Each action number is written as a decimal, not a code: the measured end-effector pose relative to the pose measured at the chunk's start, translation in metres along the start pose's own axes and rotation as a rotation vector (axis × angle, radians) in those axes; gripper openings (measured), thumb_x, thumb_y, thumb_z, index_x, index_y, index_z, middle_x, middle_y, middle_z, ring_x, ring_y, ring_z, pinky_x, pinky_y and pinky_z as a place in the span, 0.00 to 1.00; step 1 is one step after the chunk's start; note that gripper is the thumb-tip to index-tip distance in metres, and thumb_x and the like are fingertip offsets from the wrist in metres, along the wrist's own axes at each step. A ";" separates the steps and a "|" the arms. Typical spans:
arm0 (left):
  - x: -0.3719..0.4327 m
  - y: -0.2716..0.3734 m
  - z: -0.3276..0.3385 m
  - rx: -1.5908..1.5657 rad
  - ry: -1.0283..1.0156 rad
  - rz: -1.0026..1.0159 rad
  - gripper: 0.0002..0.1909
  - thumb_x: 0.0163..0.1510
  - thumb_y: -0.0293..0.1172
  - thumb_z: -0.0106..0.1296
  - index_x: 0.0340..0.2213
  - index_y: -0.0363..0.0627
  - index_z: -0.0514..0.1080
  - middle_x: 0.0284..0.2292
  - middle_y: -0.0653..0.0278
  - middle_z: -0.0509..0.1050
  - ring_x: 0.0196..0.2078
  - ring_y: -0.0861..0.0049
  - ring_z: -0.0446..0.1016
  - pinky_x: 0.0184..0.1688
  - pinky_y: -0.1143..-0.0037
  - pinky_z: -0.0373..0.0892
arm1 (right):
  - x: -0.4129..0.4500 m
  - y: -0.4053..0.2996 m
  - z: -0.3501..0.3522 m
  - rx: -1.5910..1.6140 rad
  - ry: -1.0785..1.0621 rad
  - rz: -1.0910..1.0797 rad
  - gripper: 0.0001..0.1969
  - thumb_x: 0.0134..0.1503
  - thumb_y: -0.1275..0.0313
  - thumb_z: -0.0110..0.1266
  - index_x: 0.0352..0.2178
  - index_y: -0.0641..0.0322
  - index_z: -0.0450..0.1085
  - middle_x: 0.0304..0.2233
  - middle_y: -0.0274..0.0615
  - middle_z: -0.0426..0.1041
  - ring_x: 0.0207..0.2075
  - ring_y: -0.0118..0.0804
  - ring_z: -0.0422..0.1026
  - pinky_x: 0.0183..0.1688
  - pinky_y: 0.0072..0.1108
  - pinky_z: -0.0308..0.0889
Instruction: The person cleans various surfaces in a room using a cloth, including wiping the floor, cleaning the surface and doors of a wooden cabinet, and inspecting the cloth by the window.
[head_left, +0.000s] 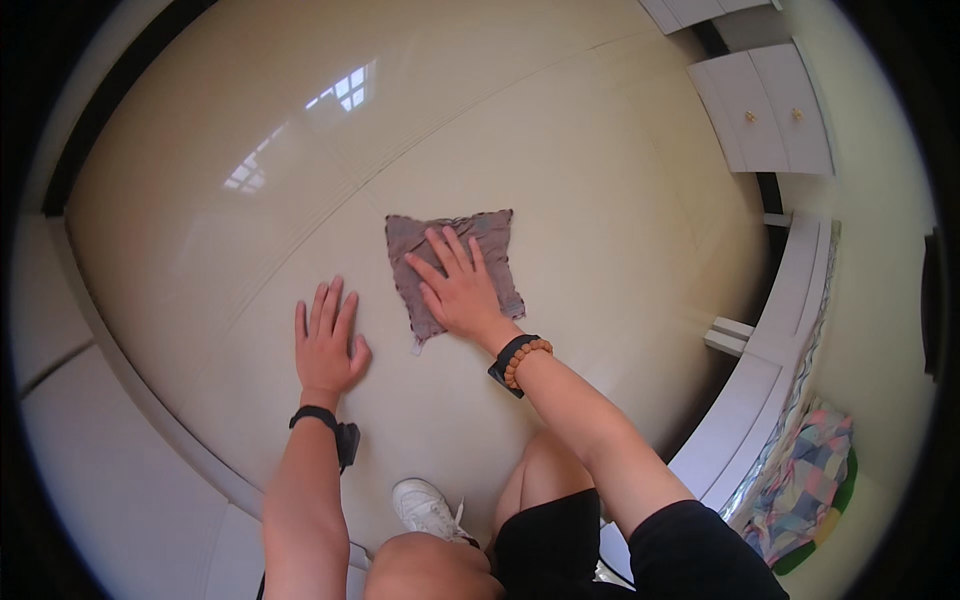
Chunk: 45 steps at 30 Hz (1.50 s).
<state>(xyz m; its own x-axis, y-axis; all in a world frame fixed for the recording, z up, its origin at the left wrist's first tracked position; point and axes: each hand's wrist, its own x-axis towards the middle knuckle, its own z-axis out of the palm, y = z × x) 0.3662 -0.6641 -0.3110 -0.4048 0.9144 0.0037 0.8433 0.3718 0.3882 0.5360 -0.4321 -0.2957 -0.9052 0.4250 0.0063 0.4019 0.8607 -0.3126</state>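
A brownish-mauve cloth (405, 277) with a dark stitched edge lies spread and slightly wrinkled on the glossy cream floor (600, 247). My right hand (459, 289) presses flat on it, fingers spread, palm down; a black band and a beaded bracelet circle that wrist. To the left of the cloth, my left hand (327, 341) rests palm down on the bare floor with its fingers apart and nothing in it. A black strap with a small dark device is on the left wrist. A small pale tag sticks out from the cloth's lower corner.
A white shoe (427, 510) and my bent knees are at the bottom. White cabinet fronts (97, 465) line the left. On the right stand a nightstand with two gold-coloured knobs (765, 112) and a white bed frame (750, 405) with patchwork bedding (806, 480).
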 end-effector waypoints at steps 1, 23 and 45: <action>-0.002 0.002 -0.001 0.000 0.001 0.017 0.37 0.52 0.38 0.53 0.65 0.53 0.68 0.73 0.62 0.59 0.76 0.63 0.56 0.75 0.49 0.48 | -0.002 0.004 -0.003 0.006 -0.048 -0.027 0.28 0.66 0.60 0.55 0.68 0.36 0.65 0.76 0.43 0.52 0.77 0.52 0.48 0.74 0.57 0.46; -0.003 0.002 0.006 0.119 -0.016 0.078 0.39 0.55 0.35 0.46 0.69 0.49 0.61 0.74 0.53 0.56 0.76 0.51 0.53 0.73 0.41 0.47 | 0.065 0.239 -0.057 -0.158 0.144 0.567 0.32 0.73 0.51 0.36 0.75 0.38 0.51 0.79 0.43 0.44 0.79 0.51 0.38 0.76 0.56 0.34; 0.000 0.004 -0.003 -0.005 0.048 0.002 0.37 0.49 0.35 0.53 0.64 0.51 0.68 0.72 0.61 0.60 0.75 0.62 0.58 0.75 0.49 0.50 | -0.320 0.179 -0.032 -0.203 0.056 1.391 0.34 0.76 0.53 0.32 0.77 0.48 0.40 0.79 0.55 0.35 0.79 0.62 0.36 0.74 0.58 0.39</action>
<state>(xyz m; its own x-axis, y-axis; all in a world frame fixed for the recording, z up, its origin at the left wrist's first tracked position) 0.3685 -0.6630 -0.3065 -0.4195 0.9065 0.0483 0.8424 0.3689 0.3928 0.9019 -0.4051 -0.3232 0.2488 0.9566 -0.1516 0.9685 -0.2447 0.0458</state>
